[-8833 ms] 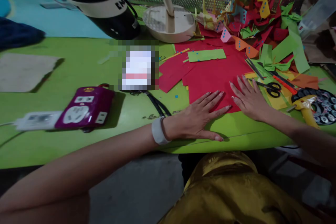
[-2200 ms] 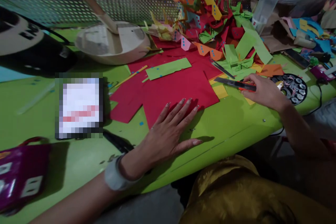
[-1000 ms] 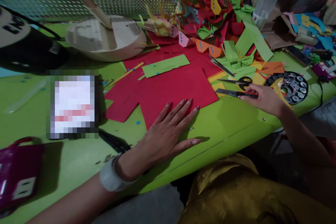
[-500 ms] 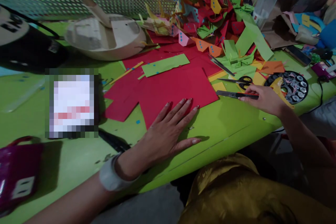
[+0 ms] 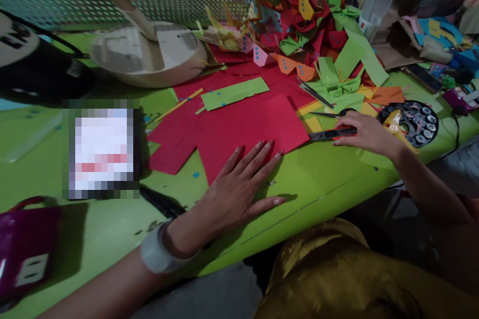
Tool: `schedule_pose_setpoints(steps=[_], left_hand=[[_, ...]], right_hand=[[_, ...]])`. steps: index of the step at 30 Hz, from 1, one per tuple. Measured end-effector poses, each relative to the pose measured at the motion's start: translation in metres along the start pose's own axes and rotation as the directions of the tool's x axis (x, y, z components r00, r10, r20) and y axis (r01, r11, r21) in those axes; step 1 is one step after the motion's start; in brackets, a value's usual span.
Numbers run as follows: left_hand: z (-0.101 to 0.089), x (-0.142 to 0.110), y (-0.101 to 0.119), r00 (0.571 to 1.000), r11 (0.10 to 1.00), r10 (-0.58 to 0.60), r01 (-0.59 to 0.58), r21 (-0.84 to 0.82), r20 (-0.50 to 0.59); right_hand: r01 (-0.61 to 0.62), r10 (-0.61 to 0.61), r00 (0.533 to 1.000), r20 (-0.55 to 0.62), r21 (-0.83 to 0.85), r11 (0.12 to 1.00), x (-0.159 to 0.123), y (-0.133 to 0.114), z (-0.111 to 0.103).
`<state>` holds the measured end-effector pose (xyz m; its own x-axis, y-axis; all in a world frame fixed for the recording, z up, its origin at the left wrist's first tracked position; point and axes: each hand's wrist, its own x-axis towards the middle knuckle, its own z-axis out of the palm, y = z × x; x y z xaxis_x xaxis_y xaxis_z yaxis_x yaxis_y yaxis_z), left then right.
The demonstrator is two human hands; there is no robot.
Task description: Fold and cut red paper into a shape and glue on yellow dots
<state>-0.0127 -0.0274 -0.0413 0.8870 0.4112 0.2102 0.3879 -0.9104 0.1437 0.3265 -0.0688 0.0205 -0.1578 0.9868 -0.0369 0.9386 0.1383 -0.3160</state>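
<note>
My left hand (image 5: 243, 184) lies flat with its fingers spread, the fingertips on the near edge of a red sheet of paper (image 5: 247, 124). Between the fingers of my right hand (image 5: 362, 132) is a black and red box cutter (image 5: 329, 133). Its front end points left and meets the right corner of the red sheet. Behind that hand a pair of scissors (image 5: 325, 114) is partly hidden. A green paper strip (image 5: 235, 93) rests on the red paper toward the back.
Folded coloured paper shapes (image 5: 292, 35) pile up at the back. A cream bowl (image 5: 149, 70), a pixelated rectangle (image 5: 105, 144) and a purple box (image 5: 30, 244) stand left. At right lie a round black tray (image 5: 426, 122), a yellow tool (image 5: 398, 129) and a phone (image 5: 424, 78).
My right hand has shifted left and slightly up with the box cutter, covering more of the scissors. My left hand stays flat in place.
</note>
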Motion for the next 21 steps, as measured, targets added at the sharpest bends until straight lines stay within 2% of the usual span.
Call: schedule_pose_setpoints(steps=[4, 10, 13, 21], left_hand=[[0.0, 0.0, 0.001, 1.0, 1.0, 0.002, -0.002, 0.005, 0.009], [0.0, -0.001, 0.001, 1.0, 1.0, -0.008, 0.008, -0.004, 0.004], [0.0, 0.0, 0.001, 1.0, 1.0, -0.01, 0.01, -0.012, 0.001], [-0.002, 0.0, 0.001, 0.999, 0.999, -0.022, 0.023, -0.026, 0.037]], right_hand=[[-0.006, 0.006, 1.0, -0.019, 0.007, 1.0, -0.002, 0.002, 0.001], [-0.138, 0.129, 0.987, -0.093, -0.089, 0.986, -0.021, 0.008, -0.007], [-0.16, 0.145, 0.981, -0.133, -0.111, 0.981, -0.027, 0.012, -0.008], [-0.189, 0.182, 0.979, -0.092, -0.075, 0.979, -0.026, 0.006, -0.005]])
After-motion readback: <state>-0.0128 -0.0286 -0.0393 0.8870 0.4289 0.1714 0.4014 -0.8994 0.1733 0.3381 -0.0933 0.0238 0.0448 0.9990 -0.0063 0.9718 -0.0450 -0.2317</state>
